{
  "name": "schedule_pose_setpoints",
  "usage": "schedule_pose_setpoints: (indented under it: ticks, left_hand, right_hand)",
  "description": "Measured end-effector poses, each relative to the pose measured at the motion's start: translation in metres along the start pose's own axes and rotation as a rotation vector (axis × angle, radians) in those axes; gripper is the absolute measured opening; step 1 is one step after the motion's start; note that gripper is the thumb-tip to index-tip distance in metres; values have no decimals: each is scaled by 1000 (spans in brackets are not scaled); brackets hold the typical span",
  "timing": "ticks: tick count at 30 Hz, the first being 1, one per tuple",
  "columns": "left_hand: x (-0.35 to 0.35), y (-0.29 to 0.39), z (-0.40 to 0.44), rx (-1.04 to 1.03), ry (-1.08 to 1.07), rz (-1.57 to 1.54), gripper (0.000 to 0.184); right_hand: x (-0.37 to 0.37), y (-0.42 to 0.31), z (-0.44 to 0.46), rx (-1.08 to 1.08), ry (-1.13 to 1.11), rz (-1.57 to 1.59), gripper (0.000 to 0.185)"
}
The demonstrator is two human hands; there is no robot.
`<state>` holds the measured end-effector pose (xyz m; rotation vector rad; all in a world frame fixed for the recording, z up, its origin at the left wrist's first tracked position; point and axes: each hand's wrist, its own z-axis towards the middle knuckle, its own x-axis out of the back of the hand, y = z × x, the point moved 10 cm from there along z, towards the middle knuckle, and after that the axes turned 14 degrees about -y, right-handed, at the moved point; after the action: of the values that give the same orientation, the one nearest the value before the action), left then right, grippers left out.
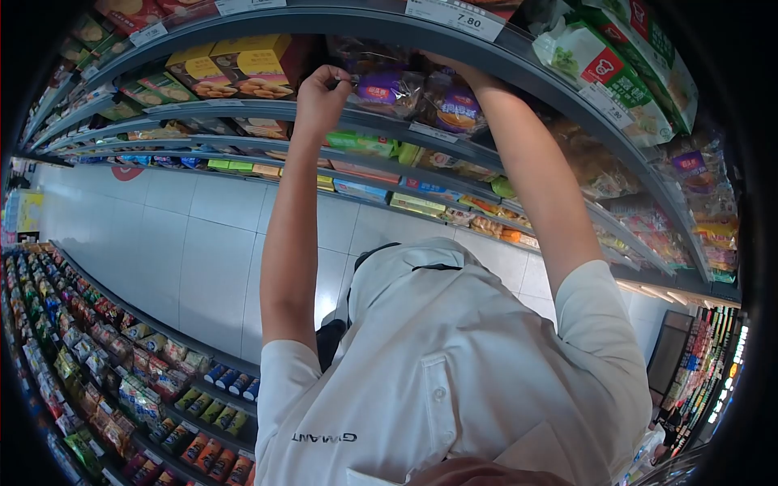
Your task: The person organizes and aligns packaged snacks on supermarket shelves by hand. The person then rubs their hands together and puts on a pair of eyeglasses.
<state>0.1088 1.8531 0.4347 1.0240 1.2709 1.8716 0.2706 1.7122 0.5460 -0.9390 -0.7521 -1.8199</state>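
Note:
My left hand (322,93) is closed in a pinch at the left edge of a clear bag with a purple label (385,91), at the front of a shelf. It seems to grip the bag's edge, though the fingertips are partly hidden. My right hand (448,61) reaches into the same shelf, behind a second purple-labelled bag (455,107). The shelf above hides most of its fingers. Yellow biscuit boxes (255,65) stand to the left of my left hand.
Just above my hands runs the upper shelf's edge with a price tag (455,18). Green-and-white packets (604,69) sit at the upper right. Lower shelves hold green packets (361,144). Across the tiled floor (215,243) stands another snack rack (121,356).

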Motion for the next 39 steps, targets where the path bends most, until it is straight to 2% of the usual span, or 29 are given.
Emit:
schedule_pose_setpoints:
  ticks: [3,12,18,21,24,27,29,31,33,36,39]
  left_hand:
    - [-3,0,5,69,-50,34,10]
    - [5,-2,12,-106,21,-98,37]
    - [23,-13,22,-109,74,-149,37]
    - [26,29,27,-327,140,-23,36]
    - [27,39,44,-379,121,49,44]
    - [17,61,54,-356,-3,253,47]
    - [4,45,75,-298,-189,223,43]
    - [-2,44,79,-239,-258,293,40]
    - [4,45,76,-178,-204,464,37]
    - [6,13,82,-48,-298,211,34]
    - [25,-38,87,-26,-171,-145,37]
  right_hand:
    - [0,0,0,-3,3,2,39]
    - [0,-4,7,2,10,9,40]
    - [-2,-18,16,17,3,10,40]
    - [-1,-18,14,22,-1,12,40]
    - [0,-18,16,23,-1,10,40]
    - [0,-20,21,17,-11,22,41]
    - [-5,-30,29,32,-28,30,41]
    - [-10,-40,37,44,-45,41,41]
    - [-11,-46,40,51,-59,46,41]
    - [-2,-37,31,40,-68,65,41]
    - [14,-17,6,15,-91,70,41]
